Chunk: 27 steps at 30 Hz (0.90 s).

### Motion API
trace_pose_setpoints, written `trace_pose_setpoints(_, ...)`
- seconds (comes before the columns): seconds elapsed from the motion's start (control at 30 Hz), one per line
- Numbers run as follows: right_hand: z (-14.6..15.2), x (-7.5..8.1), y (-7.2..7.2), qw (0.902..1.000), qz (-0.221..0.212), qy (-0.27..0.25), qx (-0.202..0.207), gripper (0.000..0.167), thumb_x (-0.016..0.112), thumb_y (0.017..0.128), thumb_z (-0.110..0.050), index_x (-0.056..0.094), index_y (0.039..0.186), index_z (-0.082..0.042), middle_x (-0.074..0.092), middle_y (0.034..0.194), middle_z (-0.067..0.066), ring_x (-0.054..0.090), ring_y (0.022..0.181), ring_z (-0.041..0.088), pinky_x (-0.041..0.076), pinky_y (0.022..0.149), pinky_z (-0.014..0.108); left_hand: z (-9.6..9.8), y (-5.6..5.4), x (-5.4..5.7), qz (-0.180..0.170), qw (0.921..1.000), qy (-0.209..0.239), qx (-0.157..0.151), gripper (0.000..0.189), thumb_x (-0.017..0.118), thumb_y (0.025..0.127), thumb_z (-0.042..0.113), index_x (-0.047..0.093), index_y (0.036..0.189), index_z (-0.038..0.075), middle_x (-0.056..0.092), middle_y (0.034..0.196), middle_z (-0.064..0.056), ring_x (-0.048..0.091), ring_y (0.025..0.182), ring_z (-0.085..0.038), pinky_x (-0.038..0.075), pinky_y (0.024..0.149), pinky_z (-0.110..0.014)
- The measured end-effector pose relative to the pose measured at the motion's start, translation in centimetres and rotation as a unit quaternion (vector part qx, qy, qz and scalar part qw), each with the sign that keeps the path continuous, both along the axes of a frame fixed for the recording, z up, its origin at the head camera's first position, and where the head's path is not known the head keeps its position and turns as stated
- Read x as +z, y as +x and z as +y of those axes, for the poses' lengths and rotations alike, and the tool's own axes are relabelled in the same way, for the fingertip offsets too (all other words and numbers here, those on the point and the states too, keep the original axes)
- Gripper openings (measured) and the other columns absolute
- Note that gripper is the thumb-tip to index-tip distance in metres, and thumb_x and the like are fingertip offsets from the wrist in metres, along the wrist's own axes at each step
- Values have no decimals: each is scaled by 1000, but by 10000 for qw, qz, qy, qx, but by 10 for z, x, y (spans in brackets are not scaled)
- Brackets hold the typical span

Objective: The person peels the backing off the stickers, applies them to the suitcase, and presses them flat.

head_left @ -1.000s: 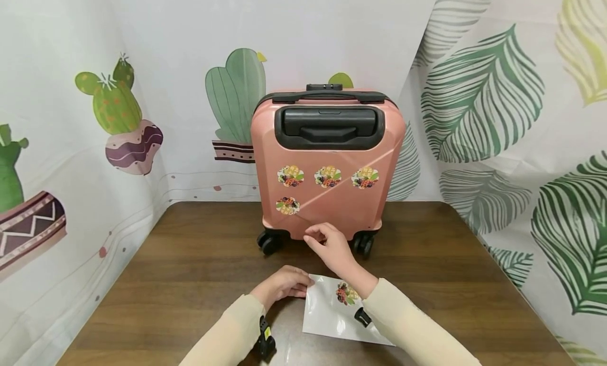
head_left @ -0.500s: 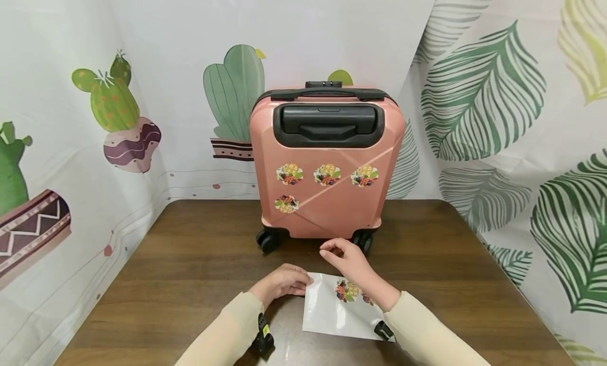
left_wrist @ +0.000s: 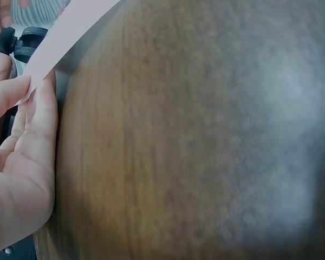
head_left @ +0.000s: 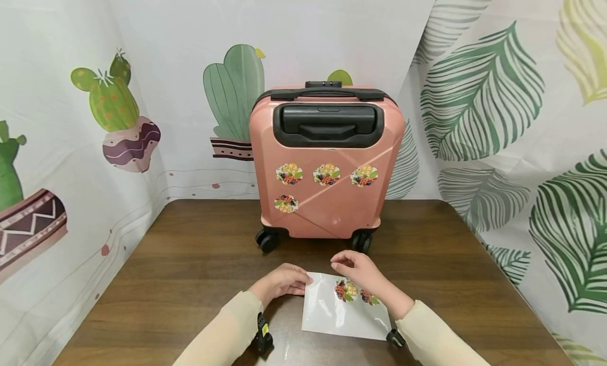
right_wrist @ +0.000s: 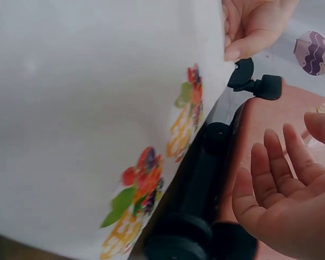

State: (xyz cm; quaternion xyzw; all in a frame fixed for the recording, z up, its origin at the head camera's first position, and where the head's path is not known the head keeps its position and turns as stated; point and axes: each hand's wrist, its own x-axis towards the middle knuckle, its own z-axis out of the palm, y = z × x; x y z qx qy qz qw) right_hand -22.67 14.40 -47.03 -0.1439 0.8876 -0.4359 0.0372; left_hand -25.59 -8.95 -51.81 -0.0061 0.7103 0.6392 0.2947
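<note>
My left hand [head_left: 283, 283] pinches the upper left corner of a glossy white sticker sheet [head_left: 322, 314]; in the left wrist view the sheet's edge [left_wrist: 70, 38] lies between thumb and fingers. Two fruit stickers [head_left: 345, 290] show on the sheet's far side. Over its upper right part hovers my right hand [head_left: 362, 271], fingers loosely curled, and the right wrist view shows nothing in them. Beyond both hands a pink suitcase [head_left: 322, 218] stands upright on its wheels. It bears a row of three fruit stickers [head_left: 326, 175] and one more sticker [head_left: 286, 204] below at left.
The brown wooden table [head_left: 199, 260] carries the suitcase and the sheet. Behind it hangs a white curtain [head_left: 189, 18] printed with cacti and leaves. Black wrist cameras [head_left: 263, 334] sit on both sleeves.
The right hand has drawn back from the suitcase's lower front, moving right and toward me, uncovering the second sticker on the sheet. The left hand keeps its pinch on the corner.
</note>
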Motion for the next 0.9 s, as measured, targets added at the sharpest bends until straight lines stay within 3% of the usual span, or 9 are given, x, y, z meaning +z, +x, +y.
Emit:
trace_pose_setpoints(0.53, 20, -12, 9, 9991, -168, 205, 329, 28, 69, 96, -18, 70, 115, 2, 73, 107, 12, 65, 98, 21, 54, 81, 29, -1, -1, -1, -18, 10000, -9, -19, 14, 69, 89, 1, 60, 83, 11, 63, 70, 3, 61, 65, -6, 58, 66, -21)
trace_pose_setpoints(0.73, 28, -21, 8, 9986, 66, 352, 397, 31, 71, 95, -21, 69, 114, 3, 73, 107, 14, 67, 97, 23, 56, 85, 37, -2, -2, -1, -10, 10000, -25, -86, 15, 69, 89, 2, 61, 82, 12, 64, 70, 4, 62, 66, -6, 58, 67, -21)
trace_pose_setpoints(0.9, 33, -24, 6, 9982, -28, 473, 360, 34, 72, 93, -23, 68, 116, 3, 72, 110, 15, 66, 101, 26, 55, 89, 44, -4, -2, -1, -30, 9999, -29, -162, 15, 69, 91, 2, 61, 83, 12, 65, 72, 4, 62, 67, -6, 58, 69, -22)
